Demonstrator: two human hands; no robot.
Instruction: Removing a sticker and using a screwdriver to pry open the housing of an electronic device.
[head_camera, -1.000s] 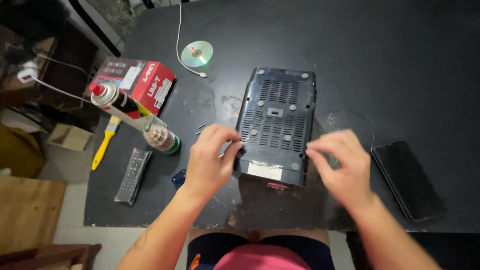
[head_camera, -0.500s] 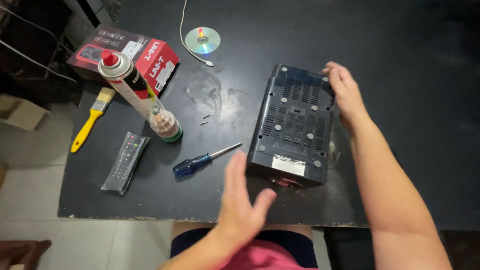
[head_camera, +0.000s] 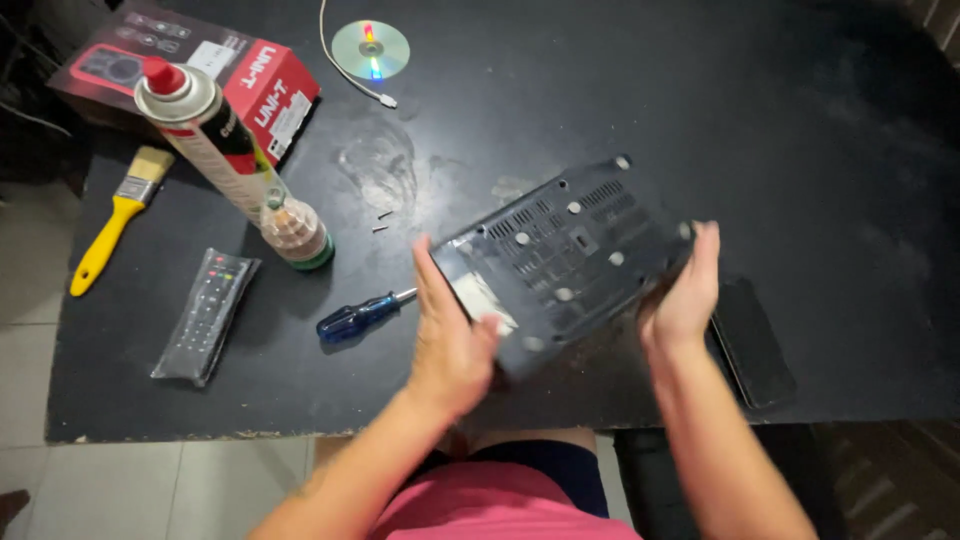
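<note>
Head view looks down on a scuffed matte black table (head_camera: 820, 150) above pale floor tiles. Left hand (head_camera: 450, 335) and right hand (head_camera: 685, 290) grip opposite ends of a black vented plastic electronics box (head_camera: 565, 260), turned askew near the table's front edge. A blue-handled screwdriver (head_camera: 360, 315) lies just left.

One head-worn camera looked steeply down from close above the tabletop (head_camera: 800, 120), facing away from the wearer's body; the near edge and floor showed at the bottom.
</note>
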